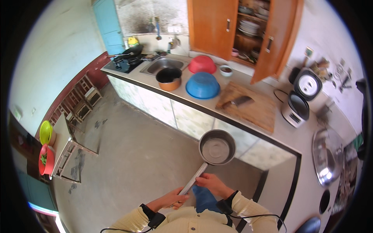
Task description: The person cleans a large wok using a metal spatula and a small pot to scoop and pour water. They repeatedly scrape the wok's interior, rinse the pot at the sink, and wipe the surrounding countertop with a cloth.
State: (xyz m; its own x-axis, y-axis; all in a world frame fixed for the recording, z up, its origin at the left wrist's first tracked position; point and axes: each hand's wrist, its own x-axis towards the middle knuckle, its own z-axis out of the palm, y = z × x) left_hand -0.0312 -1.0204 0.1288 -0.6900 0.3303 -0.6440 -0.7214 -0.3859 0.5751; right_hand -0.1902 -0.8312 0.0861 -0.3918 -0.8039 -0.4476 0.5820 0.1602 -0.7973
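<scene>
A metal saucepan (217, 147) is held out over the floor, its open top facing up. My left hand (174, 198) is closed around the lower end of its long handle. Further up the handle, near the pan, my right hand (211, 183) grips it with thumb and fingers. On the counter ahead lie a wooden cutting board (262, 109) with a cleaver (243, 101), an upturned blue basin (202, 85), a red basin (202, 64) and an orange pot (170, 84) with a dark inside.
A sink (164, 66) and a gas stove (125, 65) with a wok stand at the counter's far left. A cabinet door (275, 43) hangs open over the counter. An open rice cooker (295, 109) and a large metal lid (327, 157) are at right. A table (61, 131) with basins stands left.
</scene>
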